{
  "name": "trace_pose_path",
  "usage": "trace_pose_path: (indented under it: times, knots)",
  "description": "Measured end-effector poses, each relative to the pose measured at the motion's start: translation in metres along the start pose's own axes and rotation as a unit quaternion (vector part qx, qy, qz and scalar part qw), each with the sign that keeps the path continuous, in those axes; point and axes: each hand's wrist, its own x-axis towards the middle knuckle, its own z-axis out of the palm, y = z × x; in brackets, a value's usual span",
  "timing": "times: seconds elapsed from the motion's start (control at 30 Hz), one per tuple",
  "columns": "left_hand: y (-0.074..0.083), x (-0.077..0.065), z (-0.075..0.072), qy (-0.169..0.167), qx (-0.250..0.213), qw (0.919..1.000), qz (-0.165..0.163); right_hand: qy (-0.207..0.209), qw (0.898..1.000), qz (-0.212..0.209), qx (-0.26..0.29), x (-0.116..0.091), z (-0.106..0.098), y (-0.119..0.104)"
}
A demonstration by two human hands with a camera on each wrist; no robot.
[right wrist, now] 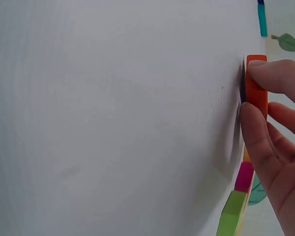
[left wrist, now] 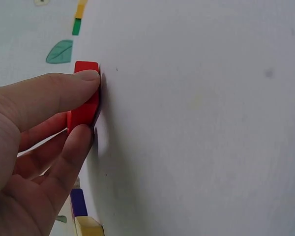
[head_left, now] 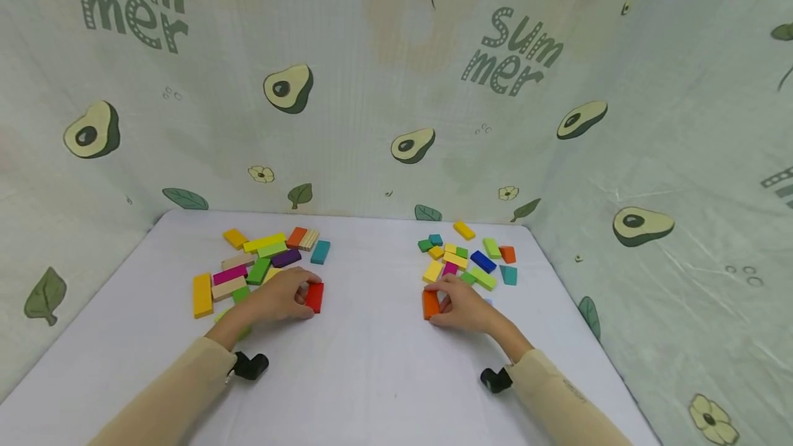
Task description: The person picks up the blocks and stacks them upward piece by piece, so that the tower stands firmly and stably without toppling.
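Observation:
Between thumb and fingers, the left hand (head_left: 285, 296) pinches a red block (head_left: 314, 297) by its two ends, at the right side of the left group of blocks. In the left wrist view the red block (left wrist: 83, 114) shows close to the white table surface. The right hand (head_left: 464, 304) pinches an orange block (head_left: 430, 305) the same way, just in front of the right group. In the right wrist view thumb and finger press the ends of the orange block (right wrist: 257, 93). Whether either block touches the table is hard to tell.
Beside the left hand lie several coloured blocks, among them a yellow one (head_left: 202, 295) and a purple one (head_left: 286, 258). Behind the right hand are several more, including a blue block (head_left: 483, 261). A patterned cloth (head_left: 347, 157) rises behind the white table (head_left: 372, 377).

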Motion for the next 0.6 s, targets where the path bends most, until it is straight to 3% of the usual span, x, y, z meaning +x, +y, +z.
trace_pose_path:
  times: [0.6]
  knots:
    - [0.029, 0.01, 0.031, -0.002, 0.003, 1.0, -0.003, -0.012, 0.999, -0.032, 0.037, 0.027, 0.038, -0.044]
